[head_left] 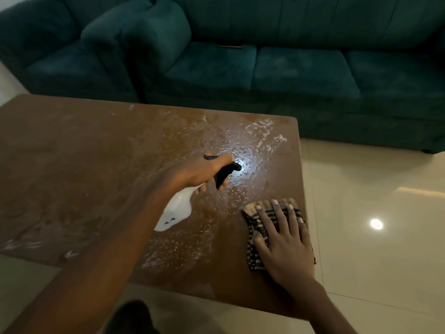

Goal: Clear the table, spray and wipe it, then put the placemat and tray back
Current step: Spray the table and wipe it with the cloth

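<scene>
A brown wooden table (84, 165) fills the lower left, its right half speckled with wet spray droplets. My left hand (199, 172) grips a white spray bottle (175, 210) by its black trigger head, nozzle aimed at the table's right side. My right hand (284, 235) lies flat with straight fingers on a checked cloth (255, 237) near the table's right edge. No placemat or tray is in view.
A dark teal sofa (301, 68) with a cushion (144, 32) stands just behind the table. Glossy cream floor tiles (373, 237) lie to the right and in front, with a lamp reflection on them.
</scene>
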Action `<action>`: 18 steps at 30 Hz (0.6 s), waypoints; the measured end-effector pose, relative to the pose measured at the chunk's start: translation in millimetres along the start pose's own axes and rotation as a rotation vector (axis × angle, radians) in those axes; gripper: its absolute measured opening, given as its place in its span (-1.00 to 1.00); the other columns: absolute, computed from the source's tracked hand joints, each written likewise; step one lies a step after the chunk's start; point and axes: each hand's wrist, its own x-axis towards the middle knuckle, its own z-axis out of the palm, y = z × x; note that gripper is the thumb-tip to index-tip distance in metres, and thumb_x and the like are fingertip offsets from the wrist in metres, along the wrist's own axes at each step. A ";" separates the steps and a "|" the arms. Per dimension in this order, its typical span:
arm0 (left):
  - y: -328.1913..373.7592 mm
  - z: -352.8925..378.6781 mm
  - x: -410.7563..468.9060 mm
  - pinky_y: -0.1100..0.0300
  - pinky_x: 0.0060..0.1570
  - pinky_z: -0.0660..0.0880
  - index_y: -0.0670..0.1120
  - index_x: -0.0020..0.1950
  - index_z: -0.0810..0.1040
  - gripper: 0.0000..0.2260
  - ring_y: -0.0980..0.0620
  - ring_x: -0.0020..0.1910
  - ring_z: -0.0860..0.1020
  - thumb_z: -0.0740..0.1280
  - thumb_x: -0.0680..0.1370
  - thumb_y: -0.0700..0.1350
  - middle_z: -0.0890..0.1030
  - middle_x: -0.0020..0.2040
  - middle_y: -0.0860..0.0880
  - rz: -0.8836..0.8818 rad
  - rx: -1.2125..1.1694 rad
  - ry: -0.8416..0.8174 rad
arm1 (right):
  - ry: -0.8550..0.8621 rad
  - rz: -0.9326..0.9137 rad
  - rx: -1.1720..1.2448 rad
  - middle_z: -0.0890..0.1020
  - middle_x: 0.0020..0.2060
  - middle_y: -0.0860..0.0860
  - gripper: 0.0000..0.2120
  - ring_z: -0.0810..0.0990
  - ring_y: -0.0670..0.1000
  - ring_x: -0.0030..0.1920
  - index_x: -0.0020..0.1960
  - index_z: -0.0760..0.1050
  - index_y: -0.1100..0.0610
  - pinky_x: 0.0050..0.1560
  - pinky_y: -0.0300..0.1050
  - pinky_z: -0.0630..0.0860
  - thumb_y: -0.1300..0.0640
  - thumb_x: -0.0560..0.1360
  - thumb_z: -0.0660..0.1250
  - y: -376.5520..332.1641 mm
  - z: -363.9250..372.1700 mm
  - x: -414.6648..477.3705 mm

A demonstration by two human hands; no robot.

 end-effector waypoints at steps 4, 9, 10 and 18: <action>-3.2 0.6 6.8 0.22 -0.42 0.39 -0.09 -0.14 0.68 -0.45 0.05 -0.50 0.46 0.05 0.64 0.24 0.71 -0.24 0.02 0.009 -0.015 0.037 | 0.032 -0.001 -0.004 -0.18 0.59 -0.09 -0.38 -0.28 0.06 0.58 0.56 -0.23 -0.27 0.52 0.05 -0.29 -0.33 0.52 -0.28 3.2 5.9 1.0; -9.1 2.4 12.8 0.27 -0.49 0.37 -0.14 -0.24 0.64 -0.46 0.09 -0.54 0.44 0.13 0.61 0.25 0.62 -0.41 0.01 -0.014 0.002 0.130 | 0.065 0.003 -0.027 -0.07 0.59 -0.09 -0.41 -0.14 0.07 0.60 0.58 -0.11 -0.27 0.52 0.06 -0.18 -0.32 0.57 -0.18 6.0 10.7 0.8; -10.1 0.6 13.8 0.26 -0.49 0.38 -0.13 -0.22 0.65 -0.47 0.08 -0.52 0.45 0.14 0.61 0.24 0.64 -0.39 0.01 -0.005 -0.016 0.123 | 0.066 0.006 -0.023 -0.11 0.59 -0.11 -0.41 -0.18 0.05 0.59 0.57 -0.13 -0.28 0.53 0.04 -0.20 -0.32 0.57 -0.19 6.3 11.3 -0.3; -40.6 -25.7 30.2 0.13 -0.37 0.47 -0.06 0.11 0.59 -0.29 0.01 -0.42 0.51 0.04 0.44 0.50 0.69 -0.06 -0.07 0.061 -0.293 0.285 | 0.043 0.249 0.045 -0.23 0.57 -0.17 -0.41 -0.35 -0.02 0.56 0.54 -0.24 -0.33 0.55 0.02 -0.26 -0.35 0.52 -0.27 3.7 -11.2 32.6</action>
